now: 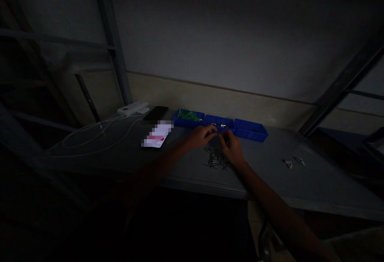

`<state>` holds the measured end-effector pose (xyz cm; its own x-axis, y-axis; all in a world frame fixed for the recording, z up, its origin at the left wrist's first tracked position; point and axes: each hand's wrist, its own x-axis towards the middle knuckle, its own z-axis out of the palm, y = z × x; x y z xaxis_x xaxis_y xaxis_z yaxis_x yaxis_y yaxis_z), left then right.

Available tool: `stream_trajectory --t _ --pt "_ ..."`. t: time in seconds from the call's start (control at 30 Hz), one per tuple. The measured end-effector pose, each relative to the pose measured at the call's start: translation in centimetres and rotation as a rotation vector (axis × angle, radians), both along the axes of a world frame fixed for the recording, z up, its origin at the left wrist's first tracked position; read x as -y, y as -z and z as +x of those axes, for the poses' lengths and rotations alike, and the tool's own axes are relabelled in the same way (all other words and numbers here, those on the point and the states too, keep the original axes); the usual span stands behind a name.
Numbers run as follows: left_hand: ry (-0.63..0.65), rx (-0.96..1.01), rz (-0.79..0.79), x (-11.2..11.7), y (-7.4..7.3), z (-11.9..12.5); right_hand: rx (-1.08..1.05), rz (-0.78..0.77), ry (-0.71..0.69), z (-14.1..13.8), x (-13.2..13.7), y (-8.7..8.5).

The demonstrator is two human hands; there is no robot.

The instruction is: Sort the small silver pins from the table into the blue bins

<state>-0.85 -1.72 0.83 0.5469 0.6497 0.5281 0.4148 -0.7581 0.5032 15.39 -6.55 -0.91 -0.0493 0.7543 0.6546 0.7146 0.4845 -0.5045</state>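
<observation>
My left hand and my right hand meet fingertip to fingertip above the table, just in front of the middle blue bin. Both are closed in a pinch around something small; in this dim light its kind cannot be made out. A few shiny metal pieces lie inside that middle bin. Below my hands, a loose pile of thin metal pins or screws is spread on the grey tabletop, close to my right wrist.
A left blue bin holds green pieces; a right blue bin stands beside the middle one. Leftward lie a lit phone, a dark phone, and a white power strip with cables. Small white items sit at right.
</observation>
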Motion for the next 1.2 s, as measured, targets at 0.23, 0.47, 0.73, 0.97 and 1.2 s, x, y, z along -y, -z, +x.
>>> stream_trajectory --t 0.23,0.47,0.73,0.97,1.2 --pt "-0.002 0.000 -0.010 -0.03 0.00 0.00 0.004 -0.005 -0.035 0.11 -0.21 0.30" --pt "0.009 -0.005 -0.007 0.24 -0.23 0.01 0.030 0.005 -0.021 0.11 -0.23 0.23" --pt "-0.002 -0.018 0.009 0.09 -0.07 -0.04 0.017 -0.002 -0.027 0.03 -0.09 0.11" --pt "0.013 -0.024 0.004 0.10 0.11 -0.04 0.018 -0.014 -0.037 -0.08 0.06 -0.02" --pt "0.028 -0.025 0.013 0.18 0.22 0.01 0.039 -0.007 -0.023 0.03 -0.11 0.04"
